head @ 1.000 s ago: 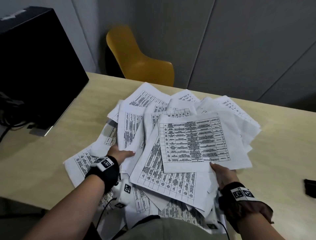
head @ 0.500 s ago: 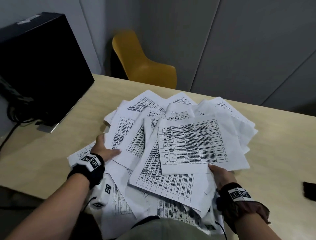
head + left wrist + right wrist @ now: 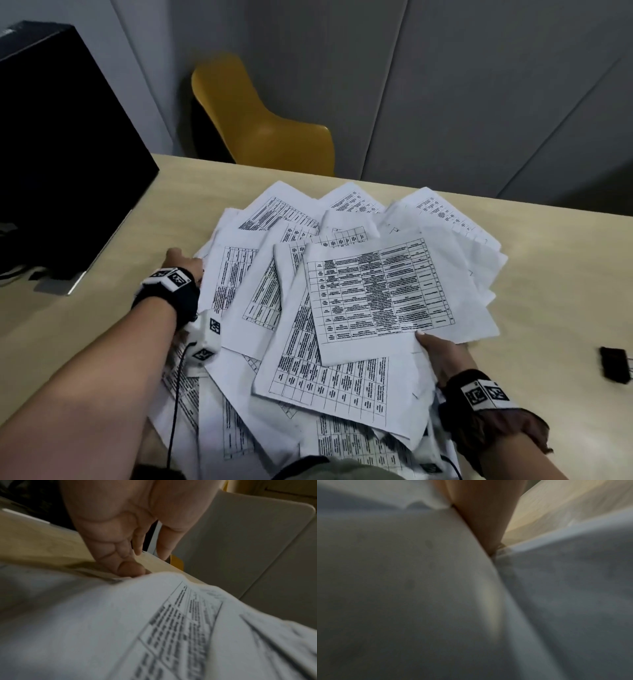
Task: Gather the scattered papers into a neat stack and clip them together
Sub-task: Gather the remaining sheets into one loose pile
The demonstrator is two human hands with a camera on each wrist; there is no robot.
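Left hand (image 3: 183, 263) shifted outward to papers (image 3: 359, 308) edge, fingers relaxed; right hand (image 3: 442, 353) fingers pinching sheets

My left hand (image 3: 183, 262) now sits farther along the papers' (image 3: 359, 294) monitor-side edge, which bunches closer toward the pile's middle.
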